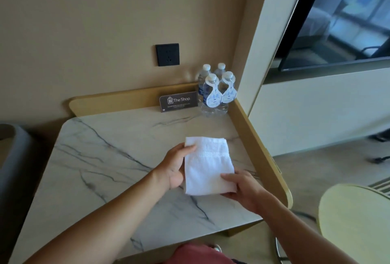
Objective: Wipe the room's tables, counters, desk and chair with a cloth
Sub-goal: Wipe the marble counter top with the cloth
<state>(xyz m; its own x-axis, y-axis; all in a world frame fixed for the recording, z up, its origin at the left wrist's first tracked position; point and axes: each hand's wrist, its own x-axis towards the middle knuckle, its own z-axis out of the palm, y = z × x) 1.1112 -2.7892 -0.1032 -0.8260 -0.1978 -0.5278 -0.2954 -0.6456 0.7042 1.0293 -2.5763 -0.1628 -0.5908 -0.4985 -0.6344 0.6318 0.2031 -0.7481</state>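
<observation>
Four water bottles (215, 89), two of them wearing white neck tags with blue print too small to read, stand in the far right corner of a marble-patterned desk (101, 158), just beside a dark card (179, 101) lettered "The Shop" with a shopping-bag logo above finer, illegible lines. A black wall socket (167, 54) sits above the card. Over the desk's right half, a folded white cloth (207, 164) is gripped on both sides: the left hand (175, 168) clasps its left edge, the right hand (242, 190) pinches its near right corner. A wooden raised rim (259, 147) borders the desk; a pale yellow-green chair (354, 221) stands at right, below a dark wall-mounted screen (341, 14).
</observation>
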